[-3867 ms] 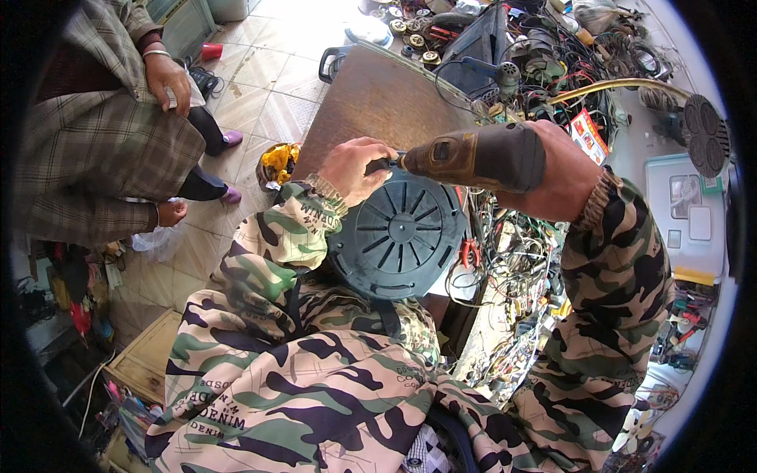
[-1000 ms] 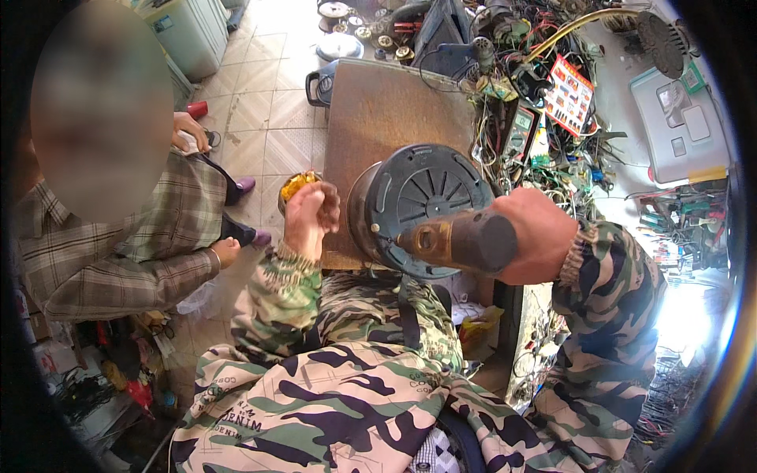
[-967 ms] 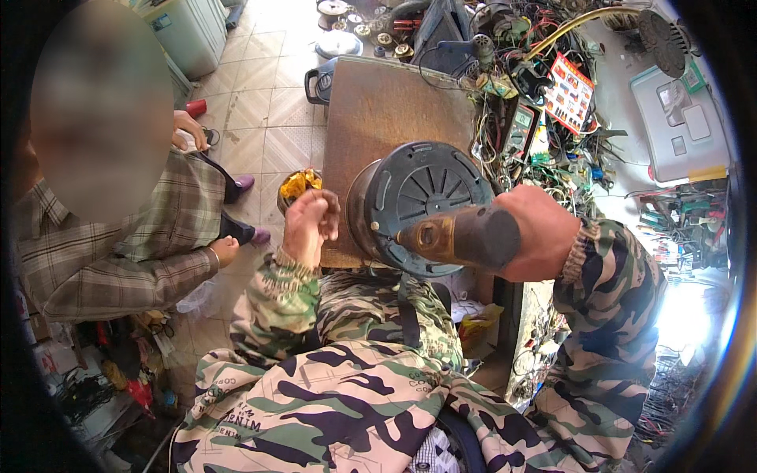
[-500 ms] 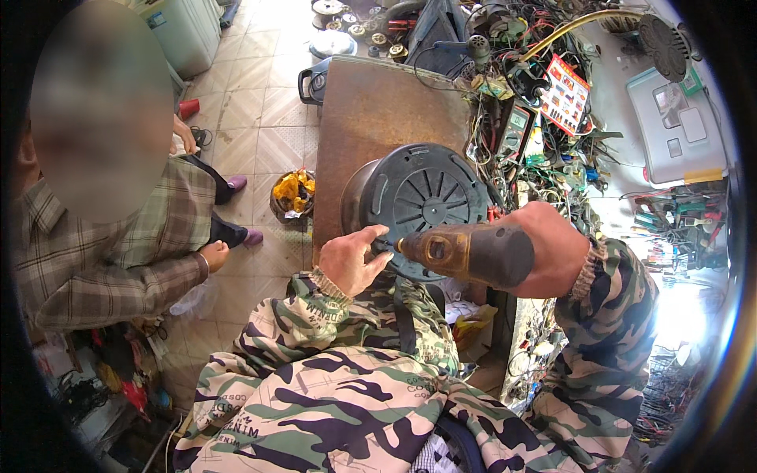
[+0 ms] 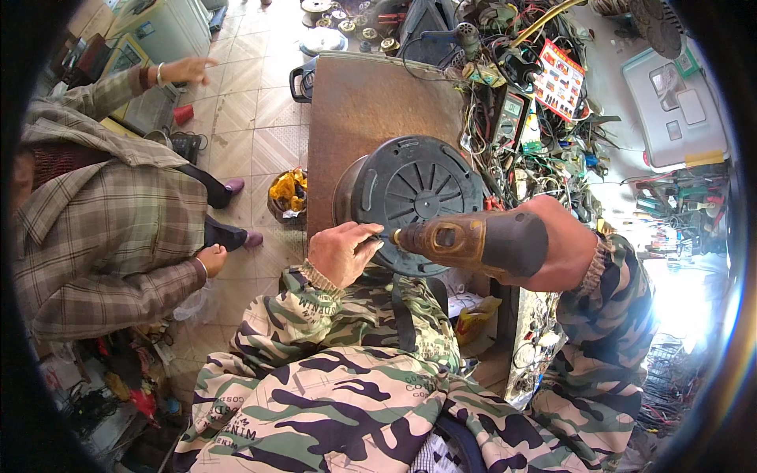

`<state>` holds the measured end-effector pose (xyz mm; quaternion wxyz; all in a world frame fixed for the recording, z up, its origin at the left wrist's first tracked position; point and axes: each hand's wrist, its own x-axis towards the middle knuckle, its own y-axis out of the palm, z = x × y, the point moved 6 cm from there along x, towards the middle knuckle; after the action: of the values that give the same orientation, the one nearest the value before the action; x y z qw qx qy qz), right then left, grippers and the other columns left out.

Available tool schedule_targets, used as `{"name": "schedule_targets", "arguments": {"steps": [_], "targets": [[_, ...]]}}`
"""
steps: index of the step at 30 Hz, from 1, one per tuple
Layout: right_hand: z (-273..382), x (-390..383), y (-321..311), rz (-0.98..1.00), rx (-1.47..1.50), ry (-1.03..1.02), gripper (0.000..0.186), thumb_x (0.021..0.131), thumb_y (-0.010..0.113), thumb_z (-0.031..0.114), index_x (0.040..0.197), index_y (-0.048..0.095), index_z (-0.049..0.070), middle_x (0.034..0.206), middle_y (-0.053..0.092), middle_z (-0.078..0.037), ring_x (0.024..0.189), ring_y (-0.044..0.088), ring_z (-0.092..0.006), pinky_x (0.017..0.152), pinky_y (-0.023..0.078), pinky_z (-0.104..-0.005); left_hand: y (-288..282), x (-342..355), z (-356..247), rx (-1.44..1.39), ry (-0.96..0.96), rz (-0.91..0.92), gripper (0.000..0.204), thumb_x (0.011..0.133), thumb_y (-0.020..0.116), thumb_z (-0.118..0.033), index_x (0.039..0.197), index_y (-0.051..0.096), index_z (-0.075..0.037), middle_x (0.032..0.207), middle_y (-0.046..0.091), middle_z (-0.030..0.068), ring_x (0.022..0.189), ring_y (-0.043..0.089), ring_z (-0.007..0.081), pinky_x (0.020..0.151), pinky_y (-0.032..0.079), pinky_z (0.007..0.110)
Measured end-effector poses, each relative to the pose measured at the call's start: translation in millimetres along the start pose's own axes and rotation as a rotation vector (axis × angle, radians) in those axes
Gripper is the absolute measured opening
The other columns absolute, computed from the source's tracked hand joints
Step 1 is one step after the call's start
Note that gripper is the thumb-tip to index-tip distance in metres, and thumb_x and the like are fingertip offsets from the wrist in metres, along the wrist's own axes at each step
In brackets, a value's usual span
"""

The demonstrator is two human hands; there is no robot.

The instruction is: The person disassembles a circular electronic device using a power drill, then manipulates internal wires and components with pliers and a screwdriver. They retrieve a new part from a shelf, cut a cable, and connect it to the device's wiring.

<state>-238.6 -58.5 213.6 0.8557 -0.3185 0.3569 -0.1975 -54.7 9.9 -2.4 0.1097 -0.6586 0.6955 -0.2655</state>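
Observation:
A round pot-like appliance (image 5: 426, 177) lies tipped on the brown workbench, its black ribbed base turned toward me. My right hand (image 5: 556, 248) is wrapped round a worn power screwdriver (image 5: 481, 246), whose tip points left at the near left rim of the base. At that same spot my left hand (image 5: 343, 252) has thumb and forefinger brought together beside the tip. Something small and dark shows between those fingers; its kind is too small to tell.
The brown workbench (image 5: 378, 102) carries a heap of wires, parts and a multimeter (image 5: 512, 118) along its right side. A white case (image 5: 678, 110) lies farther right. On the left stands a person in a plaid jacket (image 5: 118, 213). A basket with yellow wrapping (image 5: 289, 195) is on the floor.
The left thumb and forefinger have come closer together, and the screwdriver tip sits nearer to them. The other person has leaned back and stretched an arm out.

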Motion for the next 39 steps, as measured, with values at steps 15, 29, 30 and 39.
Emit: {"name": "schedule_targets", "arguments": {"steps": [15, 29, 30, 39], "targets": [[-86, -127, 25, -0.145, 0.306, 0.362, 0.054, 0.067, 0.092, 0.026, 0.112, 0.068, 0.008, 0.101, 0.069, -0.010, 0.094, 0.065, -0.0298, 0.087, 0.050, -0.0410, 22, 46, -12, -1.037, -0.406, 0.096, 0.013, 0.098, 0.051, -0.013, 0.099, 0.059, -0.002, 0.073, 0.054, -0.0012, 0.056, 0.043, 0.0022, 0.046, 0.033, 0.020], [-115, -152, 49, -0.170, -0.071, 0.428, 0.054, 0.077, 0.089, 0.027, 0.125, 0.067, 0.014, 0.115, 0.071, -0.004, 0.103, 0.065, -0.0200, 0.099, 0.043, -0.0345, 34, 59, -36, -0.272, -0.170, 0.094, 0.016, 0.094, 0.061, -0.014, 0.092, 0.065, 0.001, 0.066, 0.061, 0.0091, 0.058, 0.058, 0.0146, 0.056, 0.047, 0.030], [-114, -151, 48, -0.158, -0.056, 0.415, 0.054, 0.077, 0.089, 0.026, 0.125, 0.067, 0.013, 0.115, 0.071, -0.004, 0.103, 0.065, -0.0203, 0.099, 0.043, -0.0346, 34, 58, -37, -0.273, -0.168, 0.090, 0.015, 0.094, 0.061, -0.013, 0.092, 0.065, 0.001, 0.066, 0.061, 0.0092, 0.058, 0.058, 0.0148, 0.056, 0.047, 0.030], [-132, -164, 56, -0.225, -0.091, 0.381, 0.055, 0.072, 0.091, 0.032, 0.117, 0.067, 0.012, 0.107, 0.063, -0.008, 0.102, 0.060, -0.0279, 0.094, 0.048, -0.0391, 40, 59, -33, -0.303, -0.134, 0.060, 0.020, 0.098, 0.059, -0.018, 0.093, 0.065, 0.001, 0.064, 0.054, 0.0023, 0.058, 0.048, 0.0079, 0.054, 0.040, 0.029]]}}
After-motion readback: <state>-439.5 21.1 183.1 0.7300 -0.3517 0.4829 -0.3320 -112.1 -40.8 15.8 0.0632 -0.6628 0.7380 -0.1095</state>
